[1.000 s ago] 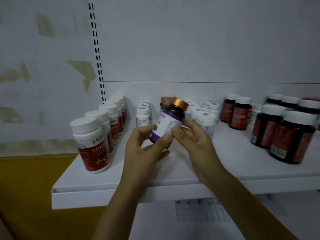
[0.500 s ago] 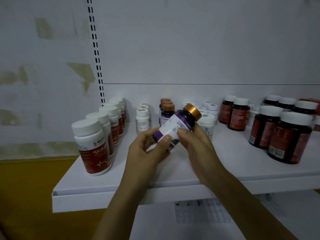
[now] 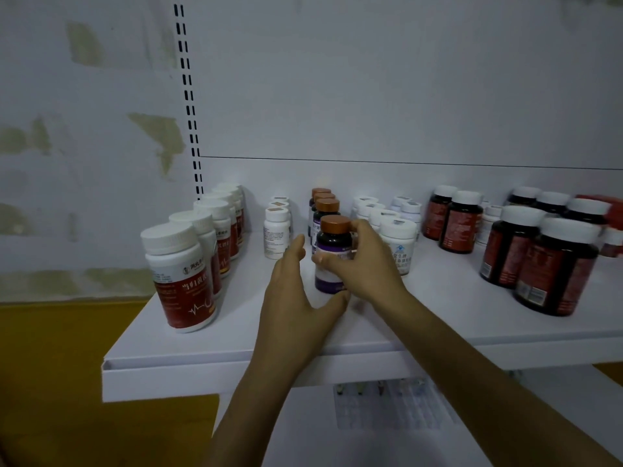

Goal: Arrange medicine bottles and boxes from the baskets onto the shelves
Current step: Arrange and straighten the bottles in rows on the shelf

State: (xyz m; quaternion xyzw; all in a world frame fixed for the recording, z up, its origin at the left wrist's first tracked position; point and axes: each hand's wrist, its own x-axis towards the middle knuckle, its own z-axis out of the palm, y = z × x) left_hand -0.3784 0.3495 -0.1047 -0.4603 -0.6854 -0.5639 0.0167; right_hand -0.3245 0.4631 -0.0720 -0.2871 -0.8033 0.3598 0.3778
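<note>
Bottle in hand: a dark glass medicine bottle with a copper-coloured screw cap and a purple-and-white label (image 3: 332, 254) is now seen upright on the white metal shelf (image 3: 236, 348); half a second earlier it was held tilted in the air, cap leaning right, and a second earlier tilted above the shelf between both hands.
Position: it has been brought to the front of the row of three matching copper-capped dark bottles (image 3: 324, 205), just ahead of the nearest one. Whether its base is fully seated cannot be told, since the lower edge is partly hidden by the hands.
Right hand: the right hand (image 3: 362, 264) is wrapped round the bottle's right side, thumb across the label and fingers reaching up beside the cap; the bottle is gripped.
Left hand: the left hand (image 3: 296, 298) is spread, cupped beside and below the bottle's left side, and appears to be off the label; contact at the thumb is unclear.
Neighbours: a white plastic bottle with a white cap (image 3: 399, 244) stands just right of the gripped bottle; a row of white bottles with red labels (image 3: 183, 274) stands well to the left.
Meaning for the task: placement of this bottle is judged nearly done; only release and perhaps a small squaring of the label remain.
Risk: the close white bottle could be nudged as the right hand is withdrawn.
</note>
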